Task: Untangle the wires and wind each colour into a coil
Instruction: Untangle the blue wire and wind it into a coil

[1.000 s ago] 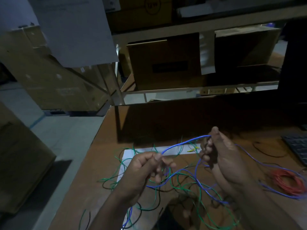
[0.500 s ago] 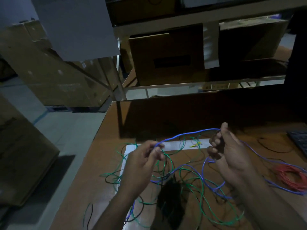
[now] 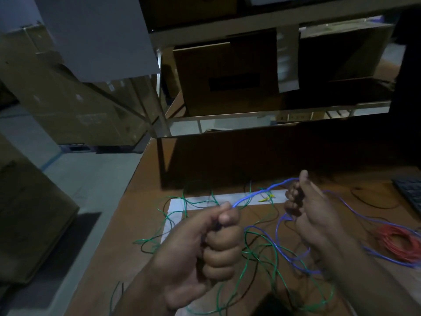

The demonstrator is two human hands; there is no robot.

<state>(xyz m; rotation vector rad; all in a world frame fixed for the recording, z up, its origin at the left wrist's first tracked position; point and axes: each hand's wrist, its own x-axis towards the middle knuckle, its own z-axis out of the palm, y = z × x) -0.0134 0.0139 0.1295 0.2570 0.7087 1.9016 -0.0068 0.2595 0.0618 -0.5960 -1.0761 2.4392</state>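
Note:
A blue wire (image 3: 257, 193) runs taut between my two hands above the brown table (image 3: 127, 242). My left hand (image 3: 205, 247) is a closed fist gripping one part of it; my right hand (image 3: 305, 210) pinches it higher up, thumb raised. More blue wire loops below my right hand and trails right. Green wire (image 3: 275, 258) and thin black wire (image 3: 148, 249) lie tangled on the table beneath and around my hands. A wound red coil (image 3: 396, 242) rests at the right.
A white sheet (image 3: 202, 200) lies under the tangle. A dark keyboard (image 3: 410, 192) sits at the right edge. A dark upright panel (image 3: 273, 151) backs the table; shelves with cardboard boxes (image 3: 227, 74) stand behind. The table's left edge drops to the floor.
My left hand has closed into a fist and come lower and nearer the camera. My right hand stays raised, so the blue span between them slopes more steeply.

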